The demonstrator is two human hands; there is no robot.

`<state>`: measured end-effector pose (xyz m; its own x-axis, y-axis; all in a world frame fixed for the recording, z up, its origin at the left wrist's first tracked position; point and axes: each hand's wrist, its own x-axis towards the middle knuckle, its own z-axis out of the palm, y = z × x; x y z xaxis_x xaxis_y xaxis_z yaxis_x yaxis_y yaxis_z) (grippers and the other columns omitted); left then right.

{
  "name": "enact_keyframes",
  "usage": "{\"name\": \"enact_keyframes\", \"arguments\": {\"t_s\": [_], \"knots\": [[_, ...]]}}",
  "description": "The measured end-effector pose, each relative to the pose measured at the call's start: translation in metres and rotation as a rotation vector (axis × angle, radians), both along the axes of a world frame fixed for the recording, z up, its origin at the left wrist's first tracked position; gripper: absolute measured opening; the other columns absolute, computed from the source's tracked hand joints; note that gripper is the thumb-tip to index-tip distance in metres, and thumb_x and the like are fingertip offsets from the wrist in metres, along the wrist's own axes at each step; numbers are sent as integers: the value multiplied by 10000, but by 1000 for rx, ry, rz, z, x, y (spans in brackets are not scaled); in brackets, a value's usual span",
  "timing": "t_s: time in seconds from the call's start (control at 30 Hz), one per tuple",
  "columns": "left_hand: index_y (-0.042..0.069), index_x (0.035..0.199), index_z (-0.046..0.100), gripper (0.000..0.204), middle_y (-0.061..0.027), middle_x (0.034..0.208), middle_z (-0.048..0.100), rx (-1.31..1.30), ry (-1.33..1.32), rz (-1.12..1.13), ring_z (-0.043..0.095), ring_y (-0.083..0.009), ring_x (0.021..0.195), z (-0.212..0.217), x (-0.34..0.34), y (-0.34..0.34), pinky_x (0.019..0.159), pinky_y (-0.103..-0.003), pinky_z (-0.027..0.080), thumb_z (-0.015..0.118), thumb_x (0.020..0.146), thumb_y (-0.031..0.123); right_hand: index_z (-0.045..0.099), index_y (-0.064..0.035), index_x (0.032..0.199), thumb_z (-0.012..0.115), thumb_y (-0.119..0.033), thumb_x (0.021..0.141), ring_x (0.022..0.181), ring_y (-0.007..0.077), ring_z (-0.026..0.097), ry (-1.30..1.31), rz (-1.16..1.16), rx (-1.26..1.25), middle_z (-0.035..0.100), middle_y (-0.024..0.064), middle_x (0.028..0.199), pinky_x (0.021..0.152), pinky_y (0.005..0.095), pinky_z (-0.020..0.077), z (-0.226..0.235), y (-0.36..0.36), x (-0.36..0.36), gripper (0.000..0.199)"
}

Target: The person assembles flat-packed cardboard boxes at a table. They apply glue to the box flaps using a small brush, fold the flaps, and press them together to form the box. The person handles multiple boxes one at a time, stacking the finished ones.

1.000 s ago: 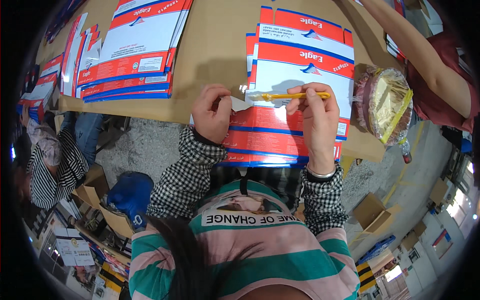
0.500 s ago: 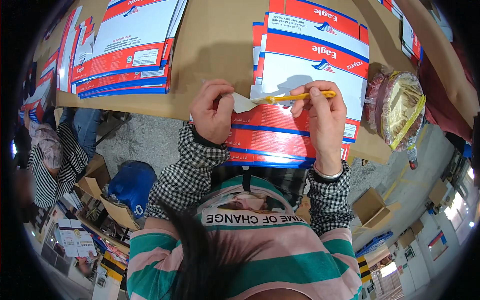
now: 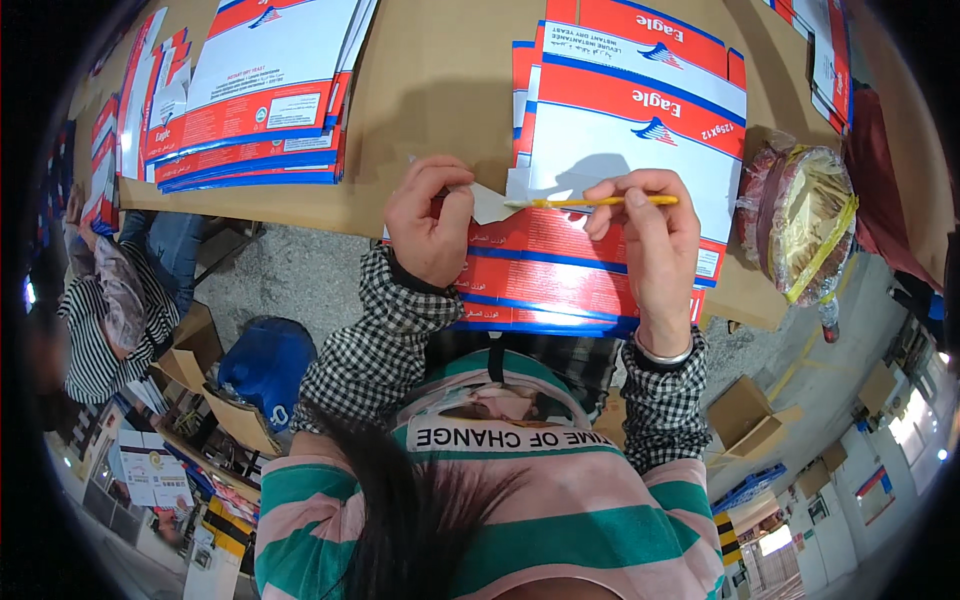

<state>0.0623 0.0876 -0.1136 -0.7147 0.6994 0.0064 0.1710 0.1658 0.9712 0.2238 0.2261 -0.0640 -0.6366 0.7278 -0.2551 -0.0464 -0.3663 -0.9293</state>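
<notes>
A thin yellow-handled brush (image 3: 572,202) is pinched in my right hand (image 3: 657,240), its pale tip pointing left. My left hand (image 3: 430,225) is closed on a small off-white flap (image 3: 488,206). The brush tip sits at the right edge of this flap; whether they touch is hard to tell. Both hands are over flat red, white and blue cartons (image 3: 640,150), which overlap in a stack reaching the table's near edge. Whether the flap belongs to the top carton is unclear, since my fingers cover its left end.
Another pile of flat cartons (image 3: 262,70) lies to the left on the brown table surface (image 3: 430,80). Right of my stack is a plastic-wrapped round bundle (image 3: 805,220) with a yellow strap. A person in striped clothes (image 3: 105,330) is at the far left, another at the right edge.
The brush has turned slightly in my right hand, while my left hand keeps its grip on the flap. At the upper right, the other person's forearm has drawn away from the cartons there.
</notes>
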Motion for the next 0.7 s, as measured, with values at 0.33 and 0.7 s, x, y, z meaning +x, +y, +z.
{"name": "enact_keyframes", "arguments": {"t_s": [0.33, 0.7], "knots": [[-50, 832, 589, 73, -108, 896, 597, 2, -68, 13, 571, -154, 722, 1, 3, 1, 634, -252, 458, 539, 781, -39, 484, 30, 1003, 405, -11, 940, 766, 137, 594, 17, 79, 13, 633, 167, 956, 699, 269, 506, 8, 1, 9, 109], [-43, 836, 589, 72, -105, 886, 595, 8, -5, -1, 571, -156, 717, -1, 2, 2, 625, -256, 458, 544, 782, -30, 484, 29, 1018, 419, -5, 936, 806, 139, 597, 18, 94, 81, 626, 153, 974, 735, 271, 514, 15, -4, 11, 110]]}}
